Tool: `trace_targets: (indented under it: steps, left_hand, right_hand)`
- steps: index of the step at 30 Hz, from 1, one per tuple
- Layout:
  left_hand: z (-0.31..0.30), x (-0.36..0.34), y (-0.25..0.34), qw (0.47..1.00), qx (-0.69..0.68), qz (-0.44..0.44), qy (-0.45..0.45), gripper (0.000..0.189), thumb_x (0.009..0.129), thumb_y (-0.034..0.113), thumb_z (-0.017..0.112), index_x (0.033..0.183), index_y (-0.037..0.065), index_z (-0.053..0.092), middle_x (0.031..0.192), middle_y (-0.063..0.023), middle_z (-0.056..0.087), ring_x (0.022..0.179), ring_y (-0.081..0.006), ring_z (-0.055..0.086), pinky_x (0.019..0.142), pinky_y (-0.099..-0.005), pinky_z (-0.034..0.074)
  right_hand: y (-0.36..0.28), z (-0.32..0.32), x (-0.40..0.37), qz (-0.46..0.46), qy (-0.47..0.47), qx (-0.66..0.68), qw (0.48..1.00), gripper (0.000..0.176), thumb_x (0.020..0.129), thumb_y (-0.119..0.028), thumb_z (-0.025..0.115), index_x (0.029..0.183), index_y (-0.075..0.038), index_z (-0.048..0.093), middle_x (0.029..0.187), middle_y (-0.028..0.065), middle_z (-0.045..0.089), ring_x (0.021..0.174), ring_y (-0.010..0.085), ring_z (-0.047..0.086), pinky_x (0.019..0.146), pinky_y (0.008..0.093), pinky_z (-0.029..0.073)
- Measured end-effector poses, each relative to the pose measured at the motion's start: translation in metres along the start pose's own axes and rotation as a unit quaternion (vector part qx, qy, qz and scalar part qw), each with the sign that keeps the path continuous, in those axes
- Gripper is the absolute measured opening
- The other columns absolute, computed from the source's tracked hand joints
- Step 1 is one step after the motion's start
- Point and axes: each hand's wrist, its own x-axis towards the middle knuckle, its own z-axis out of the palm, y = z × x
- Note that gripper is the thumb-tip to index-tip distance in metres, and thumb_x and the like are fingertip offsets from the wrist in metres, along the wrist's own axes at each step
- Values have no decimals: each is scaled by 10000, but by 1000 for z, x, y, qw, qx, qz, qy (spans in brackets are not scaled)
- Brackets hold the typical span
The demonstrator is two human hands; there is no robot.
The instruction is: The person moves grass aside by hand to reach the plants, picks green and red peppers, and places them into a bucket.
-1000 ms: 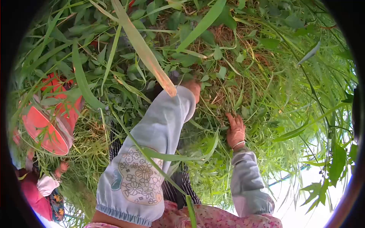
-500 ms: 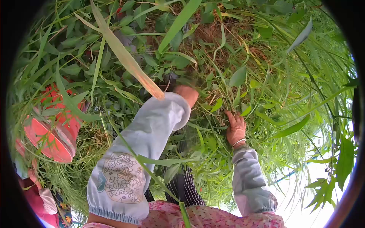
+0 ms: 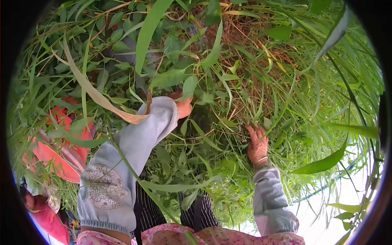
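Observation:
Dense green plants (image 3: pixel 175 77) fill the ground ahead. My left hand (image 3: pixel 183 107), below a pale blue sleeve cover (image 3: pixel 141 130), reaches in among leaves; its fingers are mostly hidden, so what it holds cannot be made out. To its right, my right hand (image 3: pixel 257 143) rests on the stems with its fingers apart and pointing up. A white band (image 3: pixel 261 160) circles that wrist. Brown dry grass (image 3: pixel 249 53) lies above the right hand.
A red bucket-like container (image 3: pixel 61 159) stands among the plants at left. At the lower left is another person's red sleeve (image 3: pixel 49 220). Long leaves (image 3: pixel 94 92) hang close to the camera. My striped trousers (image 3: pixel 151 208) show at the bottom.
My left hand has moved left and slightly down in the view. My right hand sits slightly lower and further right, still among the stems. The plants around the left hand have shifted.

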Motion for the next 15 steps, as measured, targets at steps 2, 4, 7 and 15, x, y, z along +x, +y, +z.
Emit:
trace_targets:
  steps: [2, 4, 7, 15]
  left_hand:
    - [0, 28, -14, 997, 15, -70, 8, 137, 711, 105, 569, 844, 83, 597, 773, -123, 581, 726, -284, 577, 658, -426, 435]
    - [6, 57, -20, 991, -26, -118, 55, 141, 714, 101, 566, 851, 80, 592, 779, -126, 581, 728, -286, 578, 658, -424, 437]
    - [21, 104, -27, 976, -80, -168, 116, 147, 719, 94, 562, 863, 75, 583, 788, -130, 582, 730, -289, 580, 659, -420, 442]
    - [29, 143, -41, 949, -138, -228, 168, 163, 732, 76, 550, 893, 62, 561, 813, -140, 583, 737, -295, 583, 661, -409, 453]
  right_hand:
    - [3, -1, 0, -10, 16, 3, 1000, 691, 624, 86, 488, 1247, -212, 477, 1158, 119, 512, 1167, 359, 403, 924, 484, 326]
    - [3, -3, -2, -14, 28, 3, 1000, 684, 607, 99, 468, 1232, -180, 486, 1138, 130, 520, 1151, 376, 408, 941, 481, 327]
    - [7, 4, -2, -25, 47, -7, 999, 697, 591, 82, 487, 1226, -206, 491, 1139, 78, 529, 1152, 350, 421, 920, 494, 337]
    - [3, 9, 5, -24, 50, 25, 998, 650, 583, 92, 469, 1175, -171, 525, 1089, 104, 542, 1126, 380, 431, 960, 473, 333]
